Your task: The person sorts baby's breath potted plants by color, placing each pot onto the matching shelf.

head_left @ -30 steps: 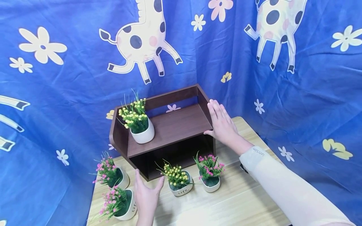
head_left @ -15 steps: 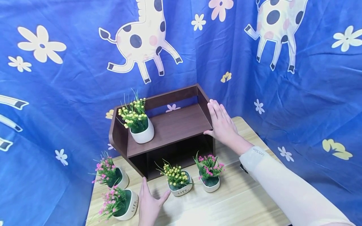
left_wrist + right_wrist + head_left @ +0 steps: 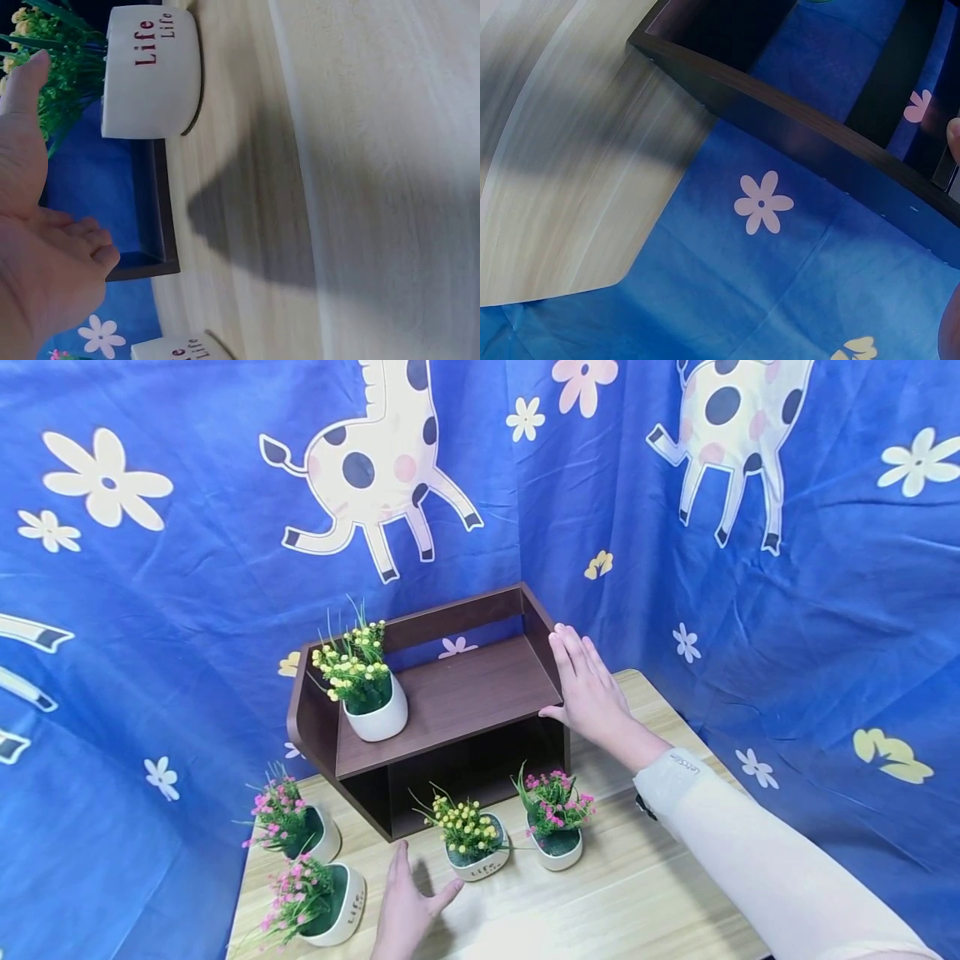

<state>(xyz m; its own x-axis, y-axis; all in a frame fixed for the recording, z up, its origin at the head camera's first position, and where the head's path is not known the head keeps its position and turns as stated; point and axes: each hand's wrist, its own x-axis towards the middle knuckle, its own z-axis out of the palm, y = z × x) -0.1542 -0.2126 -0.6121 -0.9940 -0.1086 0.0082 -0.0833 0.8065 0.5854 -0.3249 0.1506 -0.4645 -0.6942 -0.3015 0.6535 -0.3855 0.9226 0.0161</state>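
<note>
My left hand [image 3: 408, 906], thumb spread from the fingers, hovers over the table just left of a potted plant with yellow flowers [image 3: 468, 835]. In the left wrist view that white pot [image 3: 154, 71], lettered "Life", stands beyond the thumb, and nothing is in the hand. My right hand [image 3: 592, 689] lies with straight fingers against the right side panel of a dark brown two-tier shelf [image 3: 465, 693], its thumb at the upper board's front edge. Only a bit of a fingertip [image 3: 954, 135] shows in the right wrist view. On the upper board's left end sits another yellow-flowered potted plant [image 3: 375, 710].
A pink-flowered potted plant [image 3: 558, 852] stands before the shelf's right end. Two more pink ones, a rear pot [image 3: 326, 835] and a front pot [image 3: 348, 906], stand at the table's left. Blue curtains [image 3: 187, 652] hang behind the wooden table [image 3: 637, 877].
My left hand has moved right and slightly down, away from the pink-flowered pots and toward the yellow-flowered plant on the table. The right hand stays on the shelf.
</note>
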